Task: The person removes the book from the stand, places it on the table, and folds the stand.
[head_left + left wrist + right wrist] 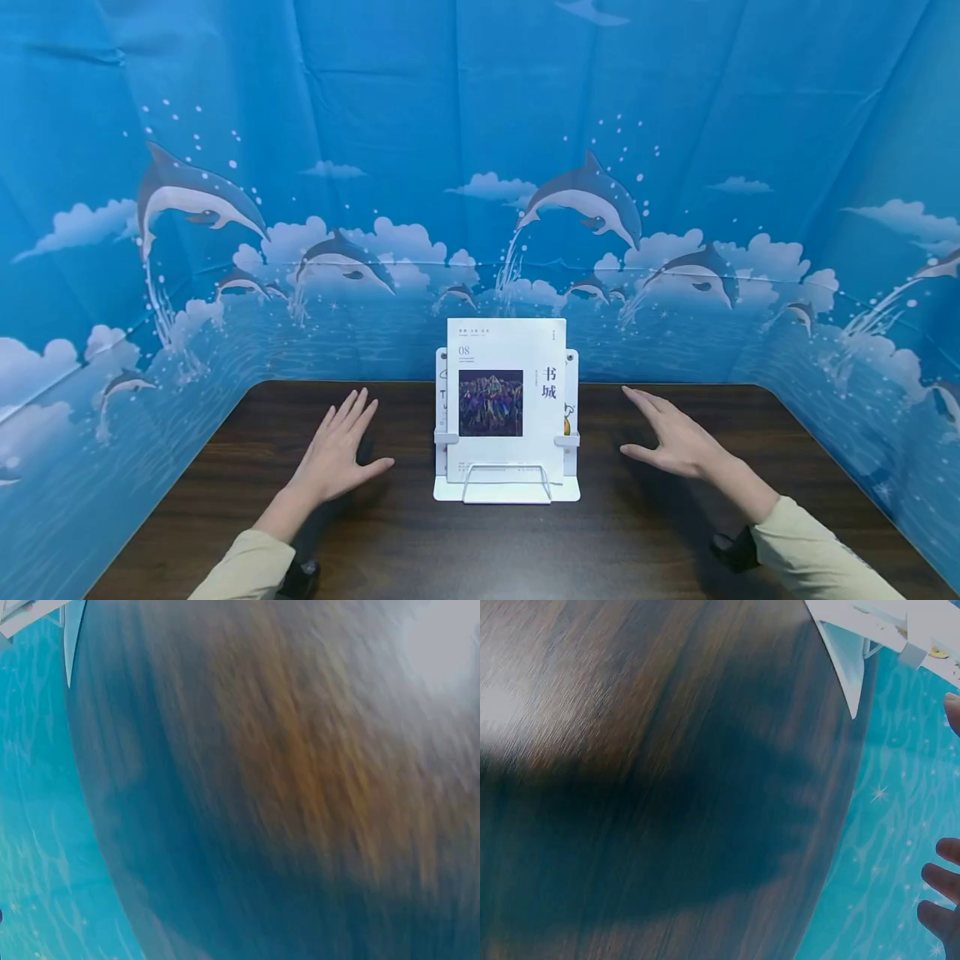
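A white book with a dark square picture on its cover leans upright on a white book stand. Two side clips and a wire bar at the front hold it there. My left hand is left of the stand, fingers straight and thumb spread toward it. On the other side, my right hand points inward with fingers extended. Both hands hold nothing and stay apart from the book. In the right wrist view several fingertips show at the right edge, with the stand's corner above.
The dark wooden table has a rounded far edge. A blue curtain printed with dolphins encloses the back and sides. Behind the book, a printed sheet or cover shows at the stand's edges. The left wrist view is blurred.
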`<action>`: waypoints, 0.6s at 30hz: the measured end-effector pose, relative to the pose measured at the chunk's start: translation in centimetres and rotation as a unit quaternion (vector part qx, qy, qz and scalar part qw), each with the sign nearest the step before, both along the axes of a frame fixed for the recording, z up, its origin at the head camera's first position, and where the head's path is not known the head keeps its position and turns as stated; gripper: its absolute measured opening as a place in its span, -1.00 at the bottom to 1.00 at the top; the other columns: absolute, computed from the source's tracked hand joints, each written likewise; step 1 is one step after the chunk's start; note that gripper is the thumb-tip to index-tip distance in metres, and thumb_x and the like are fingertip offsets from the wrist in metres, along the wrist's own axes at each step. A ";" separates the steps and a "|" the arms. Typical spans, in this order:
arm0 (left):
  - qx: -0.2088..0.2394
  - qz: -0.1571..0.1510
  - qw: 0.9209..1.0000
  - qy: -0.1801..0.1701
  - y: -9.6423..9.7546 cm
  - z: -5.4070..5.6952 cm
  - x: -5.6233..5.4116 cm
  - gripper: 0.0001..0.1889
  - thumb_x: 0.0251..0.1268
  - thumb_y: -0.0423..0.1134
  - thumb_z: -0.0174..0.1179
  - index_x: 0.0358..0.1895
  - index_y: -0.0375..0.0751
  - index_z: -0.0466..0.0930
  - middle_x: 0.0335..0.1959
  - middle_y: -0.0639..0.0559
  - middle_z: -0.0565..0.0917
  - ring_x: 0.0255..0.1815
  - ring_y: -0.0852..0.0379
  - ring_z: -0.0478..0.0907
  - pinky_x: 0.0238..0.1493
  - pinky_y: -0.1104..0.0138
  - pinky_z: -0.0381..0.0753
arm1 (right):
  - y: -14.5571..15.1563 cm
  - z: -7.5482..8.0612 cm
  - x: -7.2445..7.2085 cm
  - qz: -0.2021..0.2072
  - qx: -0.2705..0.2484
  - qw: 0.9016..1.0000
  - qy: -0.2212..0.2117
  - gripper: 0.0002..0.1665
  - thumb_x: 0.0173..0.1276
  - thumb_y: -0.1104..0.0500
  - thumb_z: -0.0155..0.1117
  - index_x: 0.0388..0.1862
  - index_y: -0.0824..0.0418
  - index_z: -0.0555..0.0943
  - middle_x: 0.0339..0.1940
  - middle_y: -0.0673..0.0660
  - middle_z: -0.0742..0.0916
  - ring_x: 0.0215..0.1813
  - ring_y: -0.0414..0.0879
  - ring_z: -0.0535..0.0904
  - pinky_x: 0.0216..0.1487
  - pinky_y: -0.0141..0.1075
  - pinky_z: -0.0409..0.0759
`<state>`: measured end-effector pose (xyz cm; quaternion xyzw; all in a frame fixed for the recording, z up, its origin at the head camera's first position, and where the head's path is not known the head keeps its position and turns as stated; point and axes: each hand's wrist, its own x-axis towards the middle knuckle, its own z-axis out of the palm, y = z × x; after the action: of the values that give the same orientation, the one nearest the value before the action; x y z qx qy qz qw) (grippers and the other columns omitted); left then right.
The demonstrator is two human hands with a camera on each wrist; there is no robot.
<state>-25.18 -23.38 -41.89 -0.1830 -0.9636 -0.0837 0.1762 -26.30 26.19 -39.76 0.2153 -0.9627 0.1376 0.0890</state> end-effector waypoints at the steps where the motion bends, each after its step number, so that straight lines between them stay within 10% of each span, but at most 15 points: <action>1: 0.008 -0.004 1.000 -0.001 0.1 0.0 0.0 -0.06 -0.05 0.20 0.24 0.33 -0.34 0.14 0.37 -0.28 0.10 0.38 -0.19 -0.02 0.31 -0.08 0.00 | -0.2 0.0 0.0 0.001 -0.009 1.000 -0.003 0.06 0.08 -0.33 0.18 0.40 0.22 0.09 0.32 0.34 0.31 0.27 0.28 0.24 0.09 0.25 0.28; 18: 0.140 -0.026 0.990 0.006 3.5 0.6 -0.1 -0.17 -0.03 -0.04 0.32 0.32 -0.25 0.15 0.27 -0.22 0.29 0.23 -0.15 0.29 0.12 -0.04 0.36 | -3.1 1.1 -0.1 0.000 -0.154 0.987 -0.036 -0.05 0.05 -0.10 0.36 0.30 0.32 0.21 0.17 0.36 0.46 0.16 0.24 0.39 0.03 0.17 0.40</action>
<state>-25.28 -19.88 -41.30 -0.1818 -0.9364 -0.2209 0.2034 -26.40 23.13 -38.68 0.1942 -0.9325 0.2920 0.0866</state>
